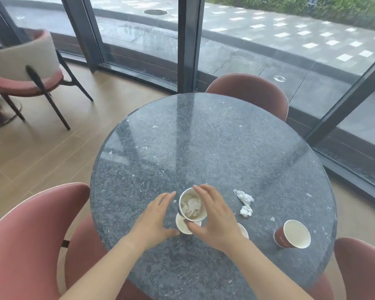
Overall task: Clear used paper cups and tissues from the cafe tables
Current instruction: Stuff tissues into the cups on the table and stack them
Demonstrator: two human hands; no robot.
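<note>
A paper cup (192, 205) stuffed with crumpled tissue is tilted above a second cup (183, 227) on the round dark stone table (214, 137). My right hand (214, 217) grips the stuffed cup by its rim and side. My left hand (154, 219) is open beside both cups, thumb near the lower one. Two crumpled tissues (245, 203) lie on the table to the right. A red paper cup (292, 234) stands tilted near the right edge. Behind my right wrist, part of another cup rim (244, 231) shows.
Pink upholstered chairs stand around the table: one at the near left (26, 234), one at the far side (251, 94), one at the near right (362, 269). A further chair (24, 68) stands at the far left. Glass walls with dark frames (188, 40) curve behind.
</note>
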